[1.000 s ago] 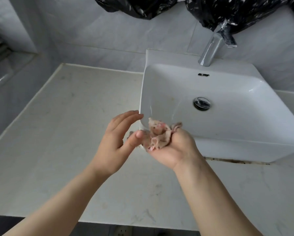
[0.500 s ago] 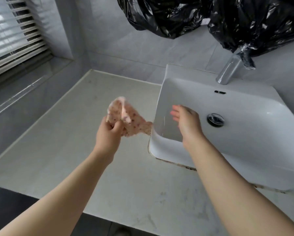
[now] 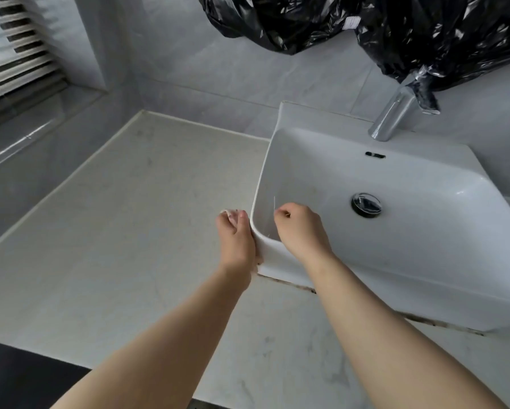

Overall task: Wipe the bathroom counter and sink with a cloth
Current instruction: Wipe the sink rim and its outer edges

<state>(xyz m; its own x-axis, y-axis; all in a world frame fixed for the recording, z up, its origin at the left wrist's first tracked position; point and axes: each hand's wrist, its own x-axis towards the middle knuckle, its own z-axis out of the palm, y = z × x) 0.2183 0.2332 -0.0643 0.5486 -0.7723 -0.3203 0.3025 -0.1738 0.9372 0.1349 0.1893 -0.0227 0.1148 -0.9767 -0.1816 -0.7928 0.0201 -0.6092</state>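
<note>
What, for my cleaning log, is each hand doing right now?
Left hand: closed on the cloth, against the sink from outside.
Right hand: closed, fingers curled, nothing visible in it.

— Where does the camera sit?
— On the person's head, facing forward and steeply down over the counter (image 3: 123, 231) and sink (image 3: 425, 261).
— How close?
— Within arm's reach of the sink's near corner; the wall (image 3: 203, 63) fills the top of the view.
</note>
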